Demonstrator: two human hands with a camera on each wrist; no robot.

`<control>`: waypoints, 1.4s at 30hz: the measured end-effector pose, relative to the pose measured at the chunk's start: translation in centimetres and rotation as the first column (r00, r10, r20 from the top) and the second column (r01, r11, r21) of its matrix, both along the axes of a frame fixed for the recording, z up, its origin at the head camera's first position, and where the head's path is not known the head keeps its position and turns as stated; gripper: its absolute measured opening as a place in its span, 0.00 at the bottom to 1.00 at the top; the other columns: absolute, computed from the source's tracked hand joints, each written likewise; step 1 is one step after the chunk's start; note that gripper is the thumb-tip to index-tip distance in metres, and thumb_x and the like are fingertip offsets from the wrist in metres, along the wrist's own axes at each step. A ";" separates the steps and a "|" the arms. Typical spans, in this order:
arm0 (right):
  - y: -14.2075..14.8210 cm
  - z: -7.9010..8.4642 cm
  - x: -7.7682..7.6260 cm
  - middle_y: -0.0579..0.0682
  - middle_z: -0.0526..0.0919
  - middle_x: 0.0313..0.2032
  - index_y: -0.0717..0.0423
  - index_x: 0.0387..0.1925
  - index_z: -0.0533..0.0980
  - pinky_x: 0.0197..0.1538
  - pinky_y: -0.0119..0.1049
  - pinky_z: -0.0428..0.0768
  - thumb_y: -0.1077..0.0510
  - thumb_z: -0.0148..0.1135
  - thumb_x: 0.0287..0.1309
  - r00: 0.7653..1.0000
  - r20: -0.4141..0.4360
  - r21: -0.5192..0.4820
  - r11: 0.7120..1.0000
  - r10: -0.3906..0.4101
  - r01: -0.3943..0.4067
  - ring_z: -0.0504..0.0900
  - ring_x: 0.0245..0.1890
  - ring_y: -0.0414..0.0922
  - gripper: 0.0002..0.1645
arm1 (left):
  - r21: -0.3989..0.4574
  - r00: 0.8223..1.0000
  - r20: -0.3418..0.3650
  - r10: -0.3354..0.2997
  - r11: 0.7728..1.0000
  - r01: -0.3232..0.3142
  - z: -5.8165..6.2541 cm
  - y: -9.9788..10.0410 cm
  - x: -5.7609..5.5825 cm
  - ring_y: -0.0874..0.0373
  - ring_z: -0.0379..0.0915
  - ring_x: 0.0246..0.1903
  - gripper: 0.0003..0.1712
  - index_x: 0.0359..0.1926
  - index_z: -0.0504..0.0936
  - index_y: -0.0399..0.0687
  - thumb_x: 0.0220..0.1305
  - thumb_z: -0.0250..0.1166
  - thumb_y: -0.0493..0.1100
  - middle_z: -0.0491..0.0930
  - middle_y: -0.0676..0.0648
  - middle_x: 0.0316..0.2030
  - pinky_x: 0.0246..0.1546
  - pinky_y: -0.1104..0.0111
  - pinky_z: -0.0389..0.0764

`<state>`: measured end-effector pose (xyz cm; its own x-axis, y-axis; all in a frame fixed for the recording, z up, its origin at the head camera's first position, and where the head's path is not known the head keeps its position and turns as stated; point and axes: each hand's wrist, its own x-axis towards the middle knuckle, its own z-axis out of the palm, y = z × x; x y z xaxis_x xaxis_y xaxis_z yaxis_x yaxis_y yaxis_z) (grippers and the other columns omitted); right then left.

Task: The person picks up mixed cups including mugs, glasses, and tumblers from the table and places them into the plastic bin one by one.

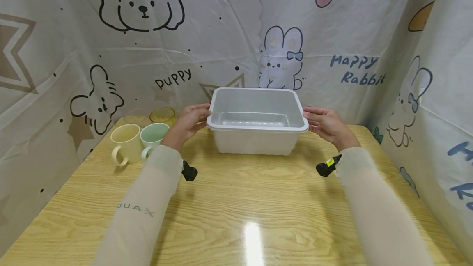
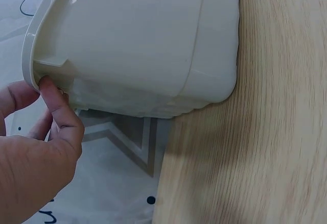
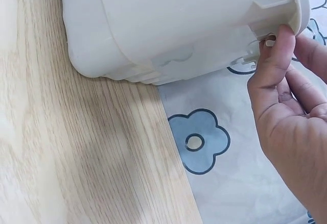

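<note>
The white tub (image 1: 255, 142) stands out first, toward the far side of a wooden table (image 1: 281, 192) and held between a person's two hands. Closest to me, a streak of light shines on the tabletop, between the pale left sleeve (image 1: 142, 200) and right sleeve (image 1: 377, 208). A small black device (image 1: 189, 171) sits at the left wrist and another at the right.

Past the left forearm, a yellow mug (image 1: 127, 145) stands just beside a green mug (image 1: 153, 134), partly hidden by the arm.

Farther on, the left hand (image 1: 189, 122) has its fingers bent, nearly closed, pinching the tub's rim at that end; the right hand (image 1: 327, 125) pinches the opposite end likewise. The tub's mouth tilts toward the person, showing its inner floor; I can't tell whether its base touches the wood.

Behind the mugs sits an amber-rimmed glass bowl (image 1: 162, 115). Last comes the white curtain (image 1: 221, 52), printed with puppies, rabbits and cherries.
</note>
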<state>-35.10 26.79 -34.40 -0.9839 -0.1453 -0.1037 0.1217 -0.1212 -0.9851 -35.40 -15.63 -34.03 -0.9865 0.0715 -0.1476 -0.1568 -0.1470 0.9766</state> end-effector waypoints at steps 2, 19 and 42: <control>-0.3 -0.1 -0.1 0.49 0.83 0.53 0.60 0.61 0.78 0.46 0.33 0.85 0.62 0.65 0.68 1.000 0.000 0.003 1.000 0.003 -0.003 0.84 0.48 0.45 0.21 | -0.011 1.000 0.002 -0.007 1.000 0.007 0.1 -0.3 0.0 0.57 0.76 0.44 0.27 0.70 0.72 0.35 0.71 0.60 0.32 0.78 0.43 0.53 0.42 0.72 0.81; -2.8 -0.1 -0.5 0.57 0.73 0.66 0.62 0.67 0.73 0.46 0.32 0.84 0.61 0.66 0.68 1.000 0.022 -0.001 1.000 0.005 -0.005 0.81 0.53 0.48 0.28 | -0.068 1.000 -0.011 -0.017 0.998 0.016 0.6 -3.0 0.0 0.58 0.77 0.42 0.27 0.69 0.71 0.33 0.72 0.60 0.33 0.81 0.48 0.45 0.41 0.71 0.80; -5.7 0.2 -0.9 0.63 0.66 0.72 0.62 0.72 0.68 0.47 0.32 0.84 0.61 0.63 0.70 0.998 0.002 0.092 0.994 0.061 -0.061 0.83 0.47 0.43 0.32 | -0.140 0.999 -0.006 -0.033 0.990 0.032 1.4 -6.1 1.1 0.60 0.77 0.44 0.27 0.70 0.69 0.32 0.73 0.60 0.36 0.78 0.45 0.52 0.43 0.72 0.80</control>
<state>-35.96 21.06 -34.20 -0.9736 -0.1952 -0.1182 0.1249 -0.0223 -0.9919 -34.30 -21.77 -32.60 -0.9852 0.0829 -0.1499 -0.1507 -0.0034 0.9886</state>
